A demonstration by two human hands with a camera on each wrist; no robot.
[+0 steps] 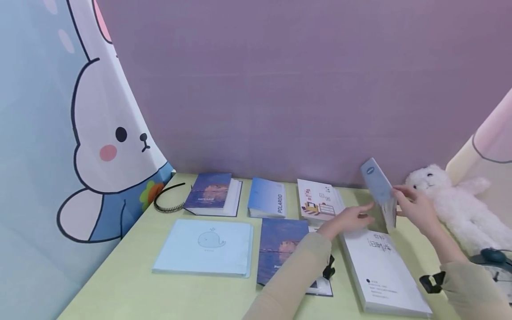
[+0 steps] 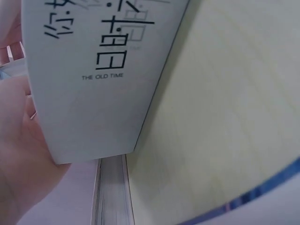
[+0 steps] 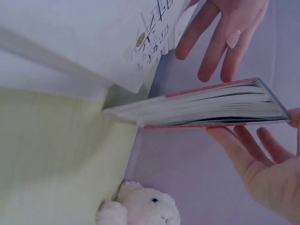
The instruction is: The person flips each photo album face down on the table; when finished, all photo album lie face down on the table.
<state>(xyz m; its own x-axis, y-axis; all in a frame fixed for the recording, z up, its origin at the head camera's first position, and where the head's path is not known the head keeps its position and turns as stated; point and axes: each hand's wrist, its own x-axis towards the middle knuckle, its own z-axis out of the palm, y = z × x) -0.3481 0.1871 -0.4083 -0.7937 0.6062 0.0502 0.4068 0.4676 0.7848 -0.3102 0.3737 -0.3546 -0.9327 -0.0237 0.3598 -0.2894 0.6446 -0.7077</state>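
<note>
Purple wall panels are closing off the far side of a pale green counter (image 1: 132,284), with a cartoon rabbit curtain (image 1: 60,133) hanging well to the left of my hands. I am holding a small blue-grey book (image 1: 378,186) on edge between both hands, tilted, its lower edge resting just beyond the large white book (image 1: 380,266) lying flat beneath my wrists. My right hand (image 1: 416,206) is supporting the small book from the right side, fingers nearly straight along its cover; in the right wrist view the cover is lying across those fingers. My left hand (image 1: 352,218) is reaching in from the other side with fingers extended and relaxed, their tips just beside the book; I cannot tell whether they are touching it. A white plush toy (image 1: 456,200) is lying just to the right of my right hand. To the left of my left hand, a Polaroid album (image 1: 268,198), an illustrated white booklet (image 1: 320,200), a dark sunset album (image 1: 280,249) and a light blue whale album (image 1: 206,246) are lying flat.
</note>
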